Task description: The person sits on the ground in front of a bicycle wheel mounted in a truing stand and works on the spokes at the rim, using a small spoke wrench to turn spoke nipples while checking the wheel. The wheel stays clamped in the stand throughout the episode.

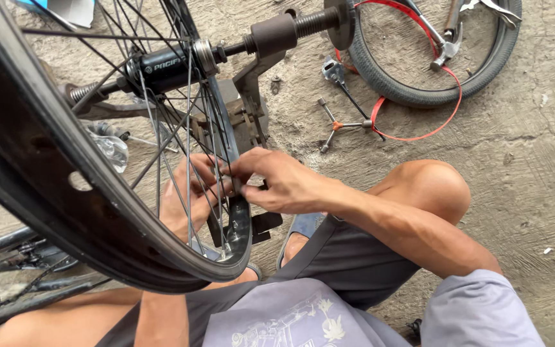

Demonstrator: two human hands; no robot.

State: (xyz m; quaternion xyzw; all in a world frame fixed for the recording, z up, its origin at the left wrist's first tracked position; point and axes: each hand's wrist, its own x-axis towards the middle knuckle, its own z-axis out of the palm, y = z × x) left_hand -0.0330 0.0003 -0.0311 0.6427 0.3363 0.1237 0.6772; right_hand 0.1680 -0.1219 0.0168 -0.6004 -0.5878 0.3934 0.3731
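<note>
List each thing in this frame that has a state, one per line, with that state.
Bicycle wheel: bare rim, no tyre, mounted upright in a stand.
Right hand: fingers pinched at the spokes near the rim.
Left hand: behind the spokes, gripping them.
Tyre: off the wheel, lying flat on the concrete.
Three-way wrench: lying unused on the ground.
Red band: loose, draped over the tyre.

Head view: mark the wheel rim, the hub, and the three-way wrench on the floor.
wheel rim [46, 186], head view, on the black rim wall beside the valve hole.
hub [162, 64], head view, on the middle of the black hub shell.
three-way wrench [337, 126], head view, on its orange centre joint.
</note>
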